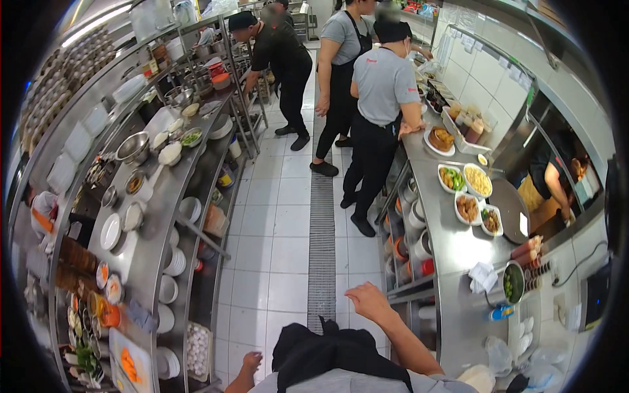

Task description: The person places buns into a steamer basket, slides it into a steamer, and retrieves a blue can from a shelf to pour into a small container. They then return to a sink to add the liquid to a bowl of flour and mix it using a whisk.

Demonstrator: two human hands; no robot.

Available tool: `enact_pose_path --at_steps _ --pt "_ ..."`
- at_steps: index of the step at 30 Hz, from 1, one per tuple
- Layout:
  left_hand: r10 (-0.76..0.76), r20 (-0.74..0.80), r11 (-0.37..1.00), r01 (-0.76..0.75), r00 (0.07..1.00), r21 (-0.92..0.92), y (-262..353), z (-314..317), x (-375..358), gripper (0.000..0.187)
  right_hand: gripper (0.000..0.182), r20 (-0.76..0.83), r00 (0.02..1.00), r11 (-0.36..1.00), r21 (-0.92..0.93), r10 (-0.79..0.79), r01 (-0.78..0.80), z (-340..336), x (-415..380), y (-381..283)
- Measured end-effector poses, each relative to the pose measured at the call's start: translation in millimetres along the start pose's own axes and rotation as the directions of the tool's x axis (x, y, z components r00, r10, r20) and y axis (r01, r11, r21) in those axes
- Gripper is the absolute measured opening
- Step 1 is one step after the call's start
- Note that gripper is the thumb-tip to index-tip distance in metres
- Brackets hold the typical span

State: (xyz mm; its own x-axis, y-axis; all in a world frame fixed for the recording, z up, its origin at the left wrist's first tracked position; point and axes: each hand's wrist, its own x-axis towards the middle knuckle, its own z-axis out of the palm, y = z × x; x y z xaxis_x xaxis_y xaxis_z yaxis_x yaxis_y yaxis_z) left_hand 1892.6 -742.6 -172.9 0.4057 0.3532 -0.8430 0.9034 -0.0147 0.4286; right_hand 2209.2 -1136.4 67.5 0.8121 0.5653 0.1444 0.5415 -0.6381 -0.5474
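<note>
My right hand [368, 301] is held out over the tiled floor in front of my body, beside the right counter. Its fingers are loosely bent and apart, and nothing shows in it. Low at my other side, my left hand [251, 360] has its fingers curled in, with no object visible. It is nearest to the left shelving, where a tray of eggs [197, 352] stands on a lower level. A black apron [327, 350] covers my front between the two hands. Neither hand touches a counter.
A floor drain grate [322, 242] runs down the aisle. Several people stand ahead, one in a grey shirt [386, 85] at the right counter. Filled white dishes [467, 207] and a round dark tray [508, 208] sit there. The left counter holds a metal bowl [133, 148] and a cutting board [124, 367].
</note>
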Motion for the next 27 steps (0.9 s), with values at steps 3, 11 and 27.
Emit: enact_pose_path --at_steps 3,11,27 --pt "-0.069 -0.124 0.967 0.036 0.99 -0.254 23 -7 7 0.026 0.016 0.07 0.993 0.995 -0.03 -0.09 0.092 -29 102 0" --pt "0.637 0.193 0.669 -0.659 0.747 0.343 135 -14 181 0.024 0.016 0.091 0.996 0.999 -0.041 0.003 0.0 4 276 65" --pt "0.693 -0.135 0.698 -0.706 0.708 -0.122 873 -102 342 0.021 0.021 0.314 0.934 0.984 -0.003 0.17 -0.178 19 609 156"
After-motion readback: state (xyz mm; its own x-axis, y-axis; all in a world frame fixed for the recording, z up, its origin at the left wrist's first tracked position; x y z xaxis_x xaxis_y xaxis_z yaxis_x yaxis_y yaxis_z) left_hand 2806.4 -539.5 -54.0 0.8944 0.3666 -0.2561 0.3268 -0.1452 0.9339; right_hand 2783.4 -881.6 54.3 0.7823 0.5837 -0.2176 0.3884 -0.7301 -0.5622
